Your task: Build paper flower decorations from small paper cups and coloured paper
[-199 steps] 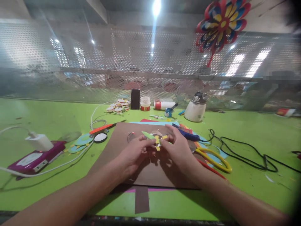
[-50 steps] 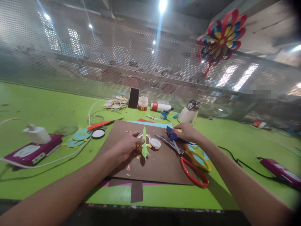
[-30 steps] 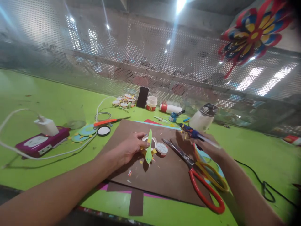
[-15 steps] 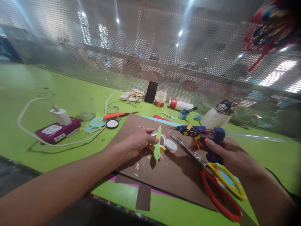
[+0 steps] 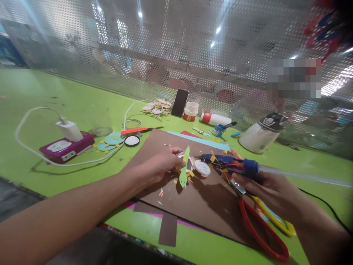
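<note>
Between the fingertips of my left hand (image 5: 165, 163) is a light green paper cutout (image 5: 184, 171), shaped like a snake with a rounded head and small dark eyes. My right hand (image 5: 271, 187) is wrapped round a blue glue gun (image 5: 231, 163) whose nozzle points left toward the cutout. A clear glue stick (image 5: 309, 177) juts from the gun's back. Scissors with red and yellow handles (image 5: 257, 224) lie under the gun and my right hand, their blades mostly hidden. A round white disc (image 5: 202, 168) rests beside the cutout on the brown board (image 5: 193, 208).
On the left are a purple power strip (image 5: 66, 147) with a white charger (image 5: 70, 131) and cable. An orange-handled knife (image 5: 135, 130) lies beyond a small round lid (image 5: 132, 140). Behind stand a phone (image 5: 180, 103), a paint jar (image 5: 218, 130) and a white bottle (image 5: 260, 134).
My right hand has brought the glue gun left and lower, its nozzle now closer to the green cutout. The gun covers the scissor blades. My left hand keeps its hold.
</note>
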A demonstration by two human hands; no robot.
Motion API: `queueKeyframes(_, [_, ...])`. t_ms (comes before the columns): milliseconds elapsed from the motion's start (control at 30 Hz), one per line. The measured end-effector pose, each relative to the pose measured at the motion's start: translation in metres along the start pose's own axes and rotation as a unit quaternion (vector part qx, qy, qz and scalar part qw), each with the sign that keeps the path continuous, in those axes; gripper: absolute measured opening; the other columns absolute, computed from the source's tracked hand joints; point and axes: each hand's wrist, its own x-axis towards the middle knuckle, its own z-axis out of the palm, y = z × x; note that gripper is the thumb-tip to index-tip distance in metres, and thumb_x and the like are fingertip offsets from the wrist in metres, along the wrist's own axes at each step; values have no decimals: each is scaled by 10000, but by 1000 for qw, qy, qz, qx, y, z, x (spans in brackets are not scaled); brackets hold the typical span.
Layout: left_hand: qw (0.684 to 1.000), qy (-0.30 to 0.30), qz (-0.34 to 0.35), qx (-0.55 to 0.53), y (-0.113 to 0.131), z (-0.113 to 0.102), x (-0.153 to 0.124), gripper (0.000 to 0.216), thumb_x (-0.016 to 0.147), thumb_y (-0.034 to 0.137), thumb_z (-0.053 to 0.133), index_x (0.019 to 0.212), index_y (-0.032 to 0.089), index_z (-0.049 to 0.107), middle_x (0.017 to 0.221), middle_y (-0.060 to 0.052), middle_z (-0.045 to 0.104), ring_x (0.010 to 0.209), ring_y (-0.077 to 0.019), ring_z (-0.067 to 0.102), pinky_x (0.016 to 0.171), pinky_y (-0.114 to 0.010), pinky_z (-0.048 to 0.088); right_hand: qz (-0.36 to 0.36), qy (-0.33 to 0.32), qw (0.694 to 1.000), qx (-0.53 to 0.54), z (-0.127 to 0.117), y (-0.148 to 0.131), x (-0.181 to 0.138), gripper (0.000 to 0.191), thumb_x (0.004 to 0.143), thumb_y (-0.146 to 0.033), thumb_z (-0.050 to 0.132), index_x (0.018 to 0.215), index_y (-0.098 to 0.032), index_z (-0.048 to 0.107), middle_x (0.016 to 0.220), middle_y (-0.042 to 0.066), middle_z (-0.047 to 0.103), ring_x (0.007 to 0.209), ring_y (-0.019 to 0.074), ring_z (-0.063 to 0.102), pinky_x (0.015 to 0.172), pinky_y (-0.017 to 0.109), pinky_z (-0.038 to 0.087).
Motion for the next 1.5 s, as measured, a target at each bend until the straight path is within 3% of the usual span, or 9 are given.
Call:
queueKeyframes(200, [999,-9,43,29,-5,-1,1,201,622,17,517,760,155,565,583,-9,559,440,-98,485,406,-195,343,-11,-13,998,-67,6,-3,-2,461,863,-596,477,870,-226,752,748,23,740,670,248,669,565,285,527])
queueKeyframes(433, [995,9,70,74,-5,-2,0,148,617,52,558,698,174,533,496,26,463,374,-93,416,363,-208,287,-96,-16,994,-57,16,0,2,348,893,-439,522,1132,-254,695,1089,56,736,958,306,669,870,408,531])
queueKeyframes(633, [993,4,94,68,-10,-3,1,122,622,82,580,686,178,540,492,38,446,368,-78,403,370,-199,286,-108,-2,991,-83,17,-10,4,352,901,-415,495,1151,-260,687,1035,56,749,784,283,685,814,424,544])
queueKeyframes(867, [988,19,88,122,-9,-3,1,114,620,112,571,702,189,549,474,35,458,346,-97,420,340,-195,256,-121,-9,991,-65,19,-8,4,343,893,-360,522,1181,-245,669,1177,73,703,1052,315,643,933,445,503])
queueKeyframes(967, [985,23,66,156,-5,-3,-2,99,642,135,579,716,194,549,442,40,440,324,-112,414,330,-208,267,-107,4,991,-86,21,-8,4,330,894,-385,504,1114,-229,695,1062,77,743,950,308,680,855,423,536])
queueKeyframes(1100, [977,32,63,199,-3,-4,-2,99,647,138,588,726,192,560,432,37,440,331,-121,418,335,-215,261,-55,7,992,-111,25,-7,2,390,896,-467,443,973,-215,731,869,75,768,738,293,699,616,365,555])
queueKeyframes(1233, [975,45,93,195,-5,-5,-2,108,640,134,606,723,188,563,457,34,460,340,-106,409,339,-205,248,-33,13,993,-114,28,-6,2,399,881,-499,448,964,-217,718,891,67,764,767,291,692,640,370,547])
queueKeyframes(1500, [983,58,69,158,-5,1,-10,109,671,126,599,759,191,589,375,63,361,297,-102,339,349,-212,227,10,26,991,-131,32,-17,3,438,835,-594,456,794,-234,701,665,38,723,564,240,629,469,308,471])
